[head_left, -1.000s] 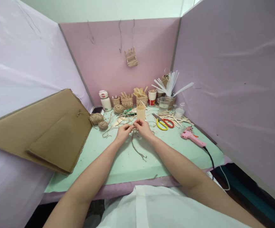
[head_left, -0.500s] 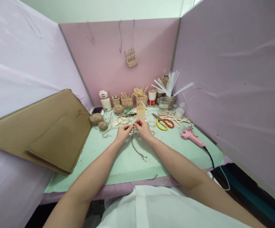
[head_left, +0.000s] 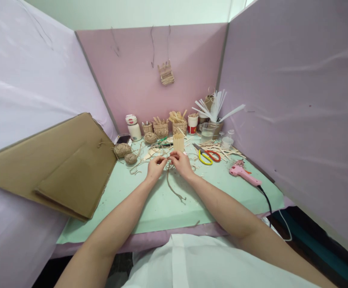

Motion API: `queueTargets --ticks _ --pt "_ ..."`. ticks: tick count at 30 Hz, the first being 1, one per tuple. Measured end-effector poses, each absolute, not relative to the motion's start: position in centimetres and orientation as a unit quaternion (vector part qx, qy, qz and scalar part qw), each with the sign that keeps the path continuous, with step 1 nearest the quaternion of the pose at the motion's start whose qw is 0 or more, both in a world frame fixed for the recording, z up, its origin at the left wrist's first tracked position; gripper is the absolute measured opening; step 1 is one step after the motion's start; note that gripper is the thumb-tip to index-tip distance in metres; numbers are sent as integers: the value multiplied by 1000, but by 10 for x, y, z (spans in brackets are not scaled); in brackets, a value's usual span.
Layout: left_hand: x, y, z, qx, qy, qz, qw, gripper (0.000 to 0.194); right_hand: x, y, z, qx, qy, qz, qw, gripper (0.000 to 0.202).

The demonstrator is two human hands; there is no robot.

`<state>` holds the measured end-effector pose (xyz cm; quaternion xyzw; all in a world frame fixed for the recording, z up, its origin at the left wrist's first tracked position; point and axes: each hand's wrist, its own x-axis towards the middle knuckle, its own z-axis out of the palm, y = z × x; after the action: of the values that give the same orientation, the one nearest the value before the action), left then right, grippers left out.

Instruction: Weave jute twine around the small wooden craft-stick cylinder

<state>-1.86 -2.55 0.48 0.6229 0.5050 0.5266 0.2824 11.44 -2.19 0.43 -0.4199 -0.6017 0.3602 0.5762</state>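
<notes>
My left hand [head_left: 155,168] and my right hand [head_left: 181,163] meet over the middle of the table, both closed with fingertips pinched together. Between them they grip brown twine [head_left: 170,184]; one length trails down toward me and ends in a frayed knot on the table. Loops of the twine lie under my fingers, and the exact hold is partly hidden. Just behind my right hand stands a small panel of pale craft sticks [head_left: 178,142]. Loose twine strands [head_left: 161,149] tangle behind both hands.
Scissors with yellow and red handles [head_left: 205,155] and a pink glue gun [head_left: 244,175] lie to the right. Twine balls [head_left: 122,150] sit at left beside a cardboard sheet [head_left: 56,168]. Along the back stand a white bottle [head_left: 134,130], stick-filled baskets [head_left: 161,130] and a water cup [head_left: 207,134].
My hands stay almost in place over the twine. The left fingers have shifted very slightly left, widening the small gap between the hands.
</notes>
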Motion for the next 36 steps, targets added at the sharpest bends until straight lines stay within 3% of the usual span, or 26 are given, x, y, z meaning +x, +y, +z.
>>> queueTargets --ticks 18,24,31,36 --pt "-17 -30 9 603 504 537 305 15 116 -22 3 -451 -604 353 555 13" --pt "-16 -28 9 538 487 548 416 20 115 -23 4 -447 -595 370 556 13" --pt "-19 -30 17 453 392 502 623 24 113 -22 7 -436 -571 398 571 14" --pt "-20 -32 19 433 384 501 644 25 114 -20 5 -434 -578 380 577 16"
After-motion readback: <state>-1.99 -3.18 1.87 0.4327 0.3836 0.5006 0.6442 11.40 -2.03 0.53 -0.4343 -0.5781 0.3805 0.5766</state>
